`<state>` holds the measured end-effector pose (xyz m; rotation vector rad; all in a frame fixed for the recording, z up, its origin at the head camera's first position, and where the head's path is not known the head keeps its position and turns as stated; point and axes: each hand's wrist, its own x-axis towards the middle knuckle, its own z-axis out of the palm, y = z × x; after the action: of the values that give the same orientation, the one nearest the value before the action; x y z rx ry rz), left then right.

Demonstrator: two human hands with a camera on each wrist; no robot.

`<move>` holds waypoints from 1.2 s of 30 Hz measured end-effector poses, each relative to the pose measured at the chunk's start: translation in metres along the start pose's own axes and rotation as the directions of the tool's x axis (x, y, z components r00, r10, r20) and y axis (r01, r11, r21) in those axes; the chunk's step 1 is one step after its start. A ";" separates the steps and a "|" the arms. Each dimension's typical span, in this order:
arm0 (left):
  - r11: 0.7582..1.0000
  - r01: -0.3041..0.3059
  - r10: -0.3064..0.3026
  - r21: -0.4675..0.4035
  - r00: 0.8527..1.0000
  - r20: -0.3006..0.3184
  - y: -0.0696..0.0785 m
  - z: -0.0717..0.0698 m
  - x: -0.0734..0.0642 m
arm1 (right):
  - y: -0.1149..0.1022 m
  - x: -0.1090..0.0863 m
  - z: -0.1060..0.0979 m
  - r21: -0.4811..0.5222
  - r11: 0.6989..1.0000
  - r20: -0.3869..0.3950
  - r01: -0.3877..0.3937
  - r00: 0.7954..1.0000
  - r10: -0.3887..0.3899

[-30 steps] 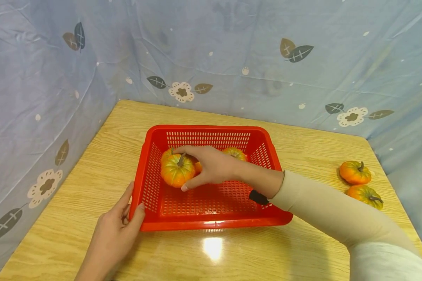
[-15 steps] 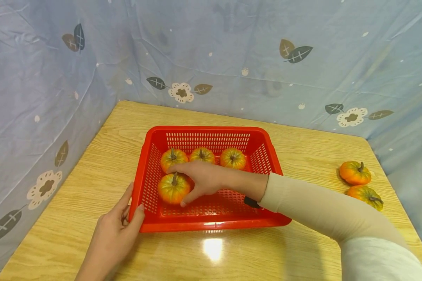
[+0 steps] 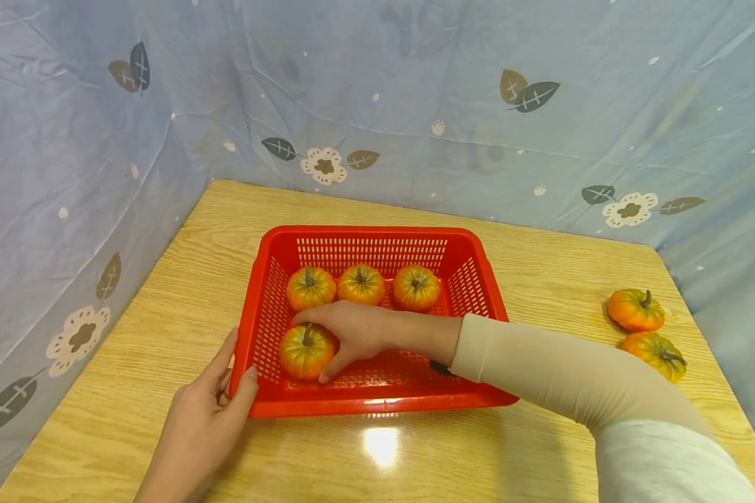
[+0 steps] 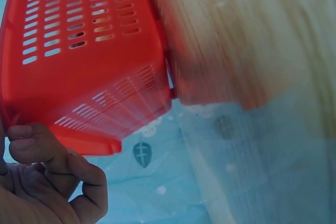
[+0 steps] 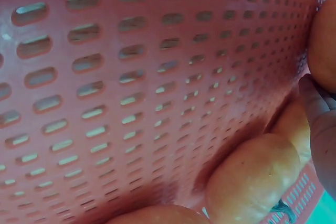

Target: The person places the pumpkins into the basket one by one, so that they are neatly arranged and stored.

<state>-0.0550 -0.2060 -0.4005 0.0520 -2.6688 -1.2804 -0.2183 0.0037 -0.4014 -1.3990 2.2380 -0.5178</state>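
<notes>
A red slotted plastic basket (image 3: 384, 404) sits on the table. My left hand (image 3: 204, 412) grips its near-left rim, thumb on top; the left wrist view shows the curled fingers (image 4: 37, 148) at the basket's edge. Inside the basket, my right hand (image 3: 352, 334) holds a small orange-green pumpkin (image 3: 305, 356) at the front left, fingers behind it and thumb at its near side. Behind it stand three more pumpkins in a row: a left one (image 3: 310, 288), a middle one (image 3: 361, 283) and a right one (image 3: 416, 288). The right wrist view shows part of the held pumpkin (image 5: 325, 45).
Two more pumpkins, a farther one (image 3: 635, 309) and a nearer one (image 3: 656, 355), lie on the wooden table (image 3: 566, 279) right of the basket. A blue floral curtain (image 3: 415, 91) hangs behind and along the sides.
My right hand has moved the pumpkin toward the near side of the basket and lower, away from the back row, which now shows fully. My left hand stays on the rim.
</notes>
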 end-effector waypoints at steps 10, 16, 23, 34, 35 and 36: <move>1.000 -0.004 0.004 -0.001 1.000 -0.009 0.000 0.000 0.000 | 0.002 0.001 0.003 -0.001 1.000 0.001 -0.007 1.000 0.007; 1.000 -0.005 0.005 0.009 1.000 -0.018 -0.001 0.000 -0.001 | 0.001 -0.002 0.004 -0.012 1.000 -0.006 -0.009 1.000 0.009; 1.000 -0.016 0.017 0.018 1.000 -0.024 -0.002 0.000 -0.001 | -0.002 -0.013 -0.005 0.015 1.000 -0.022 -0.027 0.999 0.028; 0.999 -0.024 0.025 0.035 0.999 -0.034 -0.002 0.000 -0.001 | -0.001 -0.039 -0.041 0.047 0.997 -0.130 -0.057 0.990 0.063; 0.999 -0.023 0.025 0.036 0.999 -0.033 -0.002 0.000 -0.001 | -0.001 -0.042 -0.046 0.045 0.997 -0.151 -0.067 0.986 0.073; 0.999 -0.022 0.023 0.033 0.999 -0.031 -0.002 0.000 -0.001 | 0.000 -0.047 -0.052 0.048 0.996 -0.173 -0.079 0.981 0.086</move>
<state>-0.0542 -0.2071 -0.4019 0.0456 -2.6562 -1.2194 -0.2288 0.0498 -0.3506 -1.2783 2.3972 -0.6773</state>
